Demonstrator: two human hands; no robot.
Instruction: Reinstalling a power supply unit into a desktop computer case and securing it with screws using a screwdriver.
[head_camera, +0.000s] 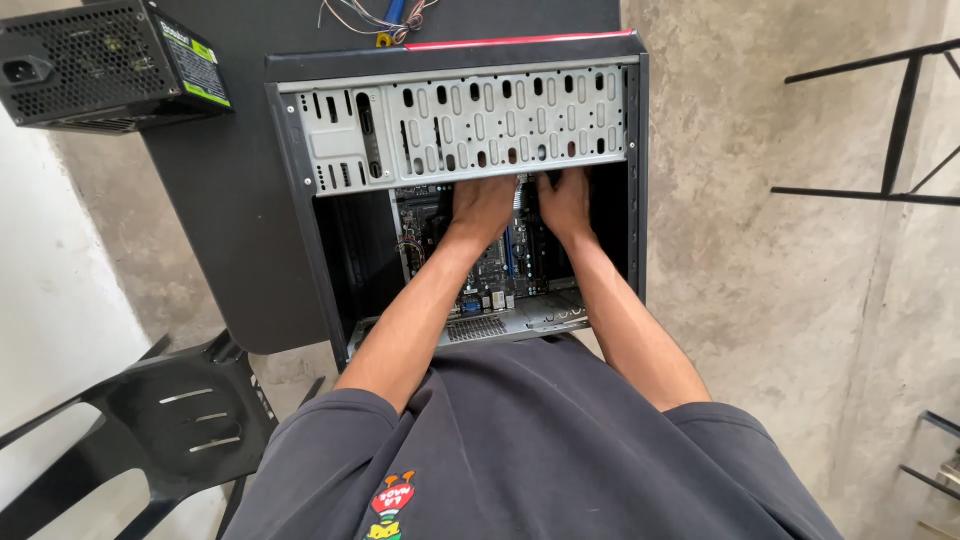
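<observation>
The motherboard (490, 265) lies in the bottom of the open black computer case (300, 200), directly under both hands. The left hand (482, 207) and right hand (565, 203) rest on it side by side, fingertips hidden beneath the perforated grey drive cage (460, 125), so their grip cannot be told. Beyond the left hand, on the dark desk (230, 200), sits a black power supply (105, 65). A black chair (170, 420) stands nearer, left of the forearms.

So there's a dark bench (215, 200) running from top centre down to mid-left of the frame. Sitting on it: an open black PC case (300, 250) in the middle, a black power supply (105, 65) upper left, and loose wires (385, 15) at the top edge.
</observation>
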